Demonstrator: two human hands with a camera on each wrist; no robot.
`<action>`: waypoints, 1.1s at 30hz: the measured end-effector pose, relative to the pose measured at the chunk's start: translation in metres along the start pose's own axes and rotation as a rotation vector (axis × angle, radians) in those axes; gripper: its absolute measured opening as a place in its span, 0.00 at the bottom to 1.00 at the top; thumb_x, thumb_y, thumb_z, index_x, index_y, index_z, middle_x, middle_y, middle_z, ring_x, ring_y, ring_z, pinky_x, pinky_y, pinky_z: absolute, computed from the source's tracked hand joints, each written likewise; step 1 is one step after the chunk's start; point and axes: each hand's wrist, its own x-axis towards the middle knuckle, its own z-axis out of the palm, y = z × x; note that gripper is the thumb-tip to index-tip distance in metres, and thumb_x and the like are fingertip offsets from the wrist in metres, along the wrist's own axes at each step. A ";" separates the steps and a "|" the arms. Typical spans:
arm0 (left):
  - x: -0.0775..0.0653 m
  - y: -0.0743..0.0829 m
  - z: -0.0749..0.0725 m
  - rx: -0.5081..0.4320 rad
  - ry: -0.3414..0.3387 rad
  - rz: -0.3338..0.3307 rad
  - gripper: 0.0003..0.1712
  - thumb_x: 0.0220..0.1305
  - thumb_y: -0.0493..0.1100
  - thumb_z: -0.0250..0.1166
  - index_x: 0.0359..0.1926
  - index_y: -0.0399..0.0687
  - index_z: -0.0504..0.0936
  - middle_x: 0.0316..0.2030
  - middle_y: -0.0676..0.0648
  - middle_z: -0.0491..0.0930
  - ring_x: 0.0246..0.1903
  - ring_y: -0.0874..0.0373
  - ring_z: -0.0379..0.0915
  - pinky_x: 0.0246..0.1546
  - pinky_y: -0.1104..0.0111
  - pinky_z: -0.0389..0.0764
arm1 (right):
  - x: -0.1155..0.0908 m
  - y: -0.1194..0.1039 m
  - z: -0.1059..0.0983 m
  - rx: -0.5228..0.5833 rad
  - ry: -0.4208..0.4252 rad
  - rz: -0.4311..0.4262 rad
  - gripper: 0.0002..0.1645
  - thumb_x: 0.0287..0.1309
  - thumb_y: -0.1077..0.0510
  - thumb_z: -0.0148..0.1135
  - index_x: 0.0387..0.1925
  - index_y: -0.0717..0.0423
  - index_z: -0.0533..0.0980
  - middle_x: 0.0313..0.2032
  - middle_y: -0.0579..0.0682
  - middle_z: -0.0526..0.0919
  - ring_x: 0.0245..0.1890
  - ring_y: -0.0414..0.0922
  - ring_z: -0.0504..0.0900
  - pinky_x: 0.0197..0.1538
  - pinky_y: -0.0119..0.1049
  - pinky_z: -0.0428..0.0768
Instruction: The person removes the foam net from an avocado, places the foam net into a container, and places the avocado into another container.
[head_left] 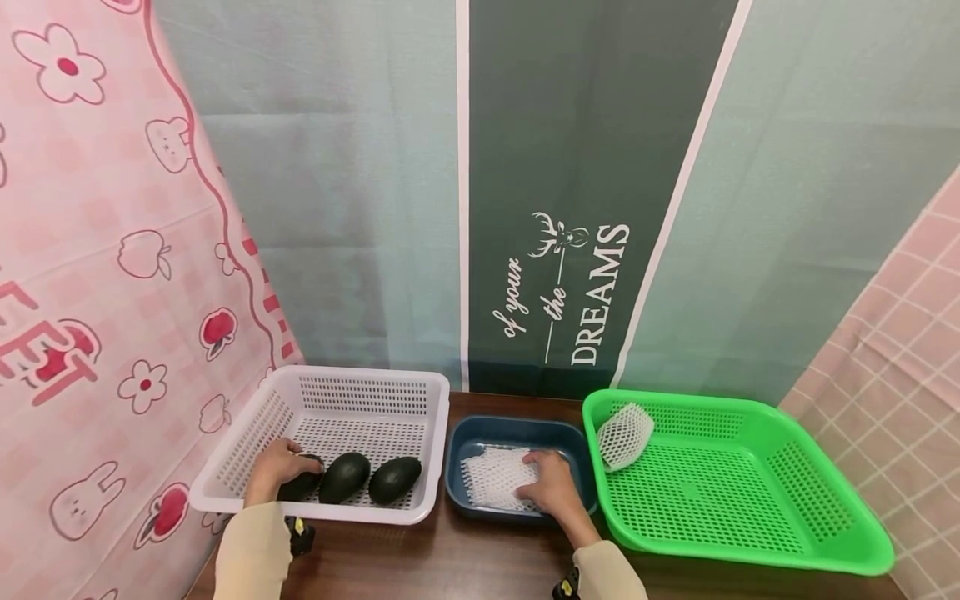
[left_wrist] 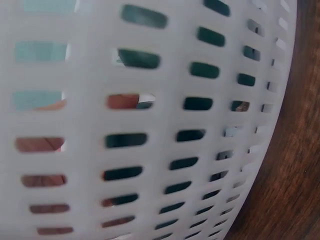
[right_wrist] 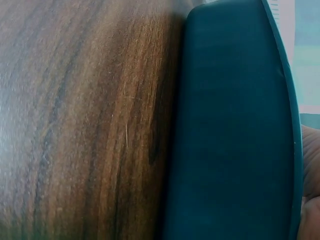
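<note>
In the head view my left hand (head_left: 273, 467) reaches into the white basket (head_left: 431, 408) and grips the leftmost avocado (head_left: 306, 485), partly covering it. Two more dark avocados, a middle one (head_left: 345, 477) and a right one (head_left: 395, 481), lie beside it. My right hand (head_left: 553, 483) is inside the blue tray (head_left: 454, 479), its thumb and fingers pinching a white foam net (head_left: 495, 477) from a small pile. The left wrist view shows mostly the slotted basket wall (left_wrist: 170, 120), with bits of hand and dark fruit behind it. The tray's side hides most of the right hand in the right wrist view.
To the right stands a green basket (head_left: 832, 483); a netted item (head_left: 626, 436) lies in its left back corner. All three containers stand side by side on a brown wooden table (head_left: 450, 562). Printed cloths hang behind and at both sides.
</note>
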 end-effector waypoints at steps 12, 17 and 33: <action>-0.003 0.002 -0.006 0.001 0.023 -0.001 0.28 0.34 0.47 0.73 0.32 0.31 0.73 0.29 0.37 0.73 0.29 0.46 0.67 0.32 0.55 0.70 | 0.003 -0.003 -0.003 0.008 -0.008 0.040 0.26 0.24 0.57 0.77 0.34 0.58 0.78 0.36 0.56 0.75 0.41 0.54 0.72 0.45 0.49 0.69; -0.006 0.004 -0.008 -0.003 0.039 0.028 0.27 0.34 0.46 0.73 0.32 0.29 0.74 0.29 0.36 0.73 0.29 0.46 0.68 0.31 0.56 0.70 | 0.000 -0.002 -0.007 0.014 0.024 0.003 0.26 0.24 0.57 0.77 0.33 0.59 0.79 0.35 0.56 0.76 0.40 0.54 0.72 0.44 0.49 0.70; -0.008 0.015 -0.011 -0.055 0.112 0.075 0.28 0.38 0.41 0.70 0.39 0.27 0.72 0.36 0.29 0.73 0.33 0.41 0.70 0.33 0.53 0.70 | -0.003 -0.016 -0.027 0.102 0.163 -0.126 0.21 0.40 0.55 0.71 0.39 0.57 0.77 0.38 0.53 0.79 0.40 0.51 0.76 0.42 0.48 0.73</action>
